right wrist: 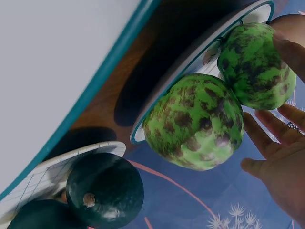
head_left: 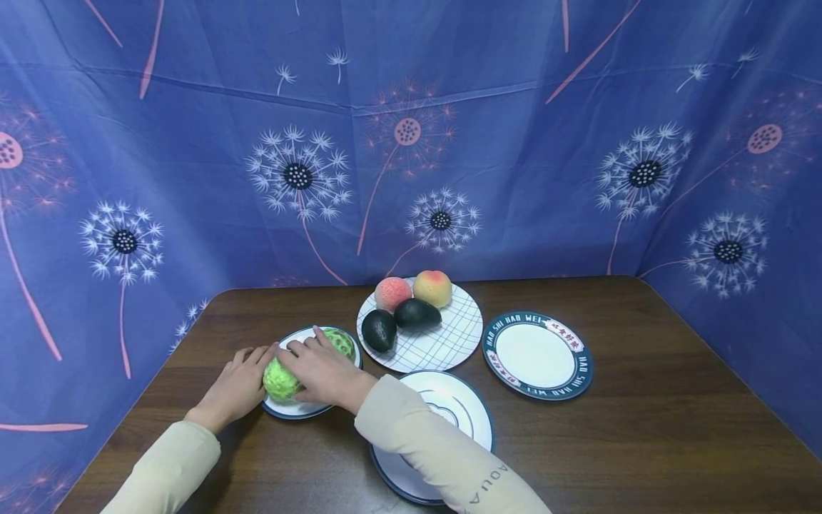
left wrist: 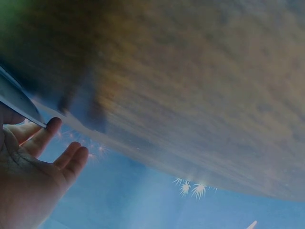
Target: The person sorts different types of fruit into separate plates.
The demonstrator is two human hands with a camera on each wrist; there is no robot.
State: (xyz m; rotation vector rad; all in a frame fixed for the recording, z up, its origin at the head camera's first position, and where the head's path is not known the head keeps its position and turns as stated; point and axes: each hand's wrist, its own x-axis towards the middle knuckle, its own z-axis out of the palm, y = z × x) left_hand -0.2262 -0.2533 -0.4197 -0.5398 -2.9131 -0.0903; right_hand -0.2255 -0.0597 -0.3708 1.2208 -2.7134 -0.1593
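Observation:
Two green custard apples with dark patches lie on the small blue-rimmed plate (head_left: 292, 409) at the left in the head view. My right hand (head_left: 324, 368) grips the nearer custard apple (right wrist: 257, 67), thumb on one side and fingers on the other. The second custard apple (right wrist: 195, 121) sits against it, beyond that hand. My left hand (head_left: 234, 385) is at the plate's left side, fingers loosely extended beside the nearer fruit. In the left wrist view, the left hand's fingers (left wrist: 45, 136) are right at the plate's rim (left wrist: 21, 102); the fruit is hidden there.
A checked plate (head_left: 411, 360) at the back holds two dark green avocados (head_left: 417, 315) and two peaches (head_left: 433, 289). In front, a white plate (head_left: 472, 410) lies partly under the right sleeve (head_left: 443, 450). Farther right is a teal-rimmed plate (head_left: 536, 353). A blue curtain (head_left: 514, 185) hangs behind the table.

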